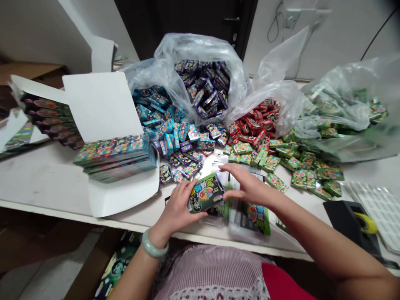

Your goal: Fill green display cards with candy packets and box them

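My left hand (178, 205), with a pale green bangle at the wrist, grips a black and green printed packet (206, 193) by its left end, tilted above the table's front edge. To the right of the packet, my right hand (246, 185) has its fingers and thumb apart. The thumb tip comes close to the packet's right edge; whether it touches is unclear. Beneath my right forearm lie clear plastic sleeves with a black and green printed insert (254, 216). Small purple boxes (191, 168) and green boxes (242, 154) lie just beyond my hands.
Clear bags spill blue boxes (156, 102), dark purple boxes (209, 89), red boxes (254, 123) and green boxes (304, 177) across the back. An open white carton (103, 106) with stacked printed packs (118, 156) stands left. A black tape dispenser (350, 227) and label sheets (375, 208) lie right.
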Motion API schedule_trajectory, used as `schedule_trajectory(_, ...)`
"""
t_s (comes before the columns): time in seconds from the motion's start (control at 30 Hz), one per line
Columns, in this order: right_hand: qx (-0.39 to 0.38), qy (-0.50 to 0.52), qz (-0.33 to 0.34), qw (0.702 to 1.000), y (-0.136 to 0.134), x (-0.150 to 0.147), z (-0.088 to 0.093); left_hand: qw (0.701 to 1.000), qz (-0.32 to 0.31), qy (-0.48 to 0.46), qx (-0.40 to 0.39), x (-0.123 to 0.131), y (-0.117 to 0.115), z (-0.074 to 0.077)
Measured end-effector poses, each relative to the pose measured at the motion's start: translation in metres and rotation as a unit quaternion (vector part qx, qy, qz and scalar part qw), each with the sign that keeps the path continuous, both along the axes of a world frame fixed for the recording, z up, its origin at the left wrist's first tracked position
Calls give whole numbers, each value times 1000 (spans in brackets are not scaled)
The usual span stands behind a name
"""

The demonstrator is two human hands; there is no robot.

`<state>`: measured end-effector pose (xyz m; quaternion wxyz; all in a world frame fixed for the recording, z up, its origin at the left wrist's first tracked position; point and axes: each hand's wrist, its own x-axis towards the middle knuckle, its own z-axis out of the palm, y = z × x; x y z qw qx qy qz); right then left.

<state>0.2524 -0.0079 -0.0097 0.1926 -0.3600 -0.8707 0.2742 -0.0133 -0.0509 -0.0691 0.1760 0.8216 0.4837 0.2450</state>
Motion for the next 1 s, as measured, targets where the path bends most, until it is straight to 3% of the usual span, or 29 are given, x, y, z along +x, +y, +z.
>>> schedule_trajectory(0.07,15,4,-22,1000,-7,-5,-5,1000,18,7,3,-1,-1,-1)
schedule_trajectory(0.17,6,7,11,1000,0,-13,-11,1000,25,15,7,-5,1,-2)
schedule_trajectory(0.23,1,37,-11,999,25,-19,-16,999,42,20,12,-8,2,-1)
schedule_trajectory(0.3,25,46,-93,994,63,-27,-22,998,62,22,20,-13,3,1)
schedule_trajectory(0.4,70,-58,-198,976,122,-46,-34,997,73,23,26,-18,3,4)
schedule_trajectory(0.53,48,-66,-219,972,160,-65,-50,996,75,24,34,-23,-1,5)
schedule_trajectory(0.7,-55,-13,-221,974,141,-48,-61,994,88,24,60,-33,0,1)
schedule_trajectory(0.87,-170,96,-179,964,87,-9,-43,994,78,32,74,-33,5,-5)
schedule_trajectory(0.93,-148,119,-191,963,64,6,-29,993,75,37,82,-31,5,-6)
schedule_trajectory(1.0,-42,40,-226,972,43,18,-17,993,75,40,86,-29,4,-6)
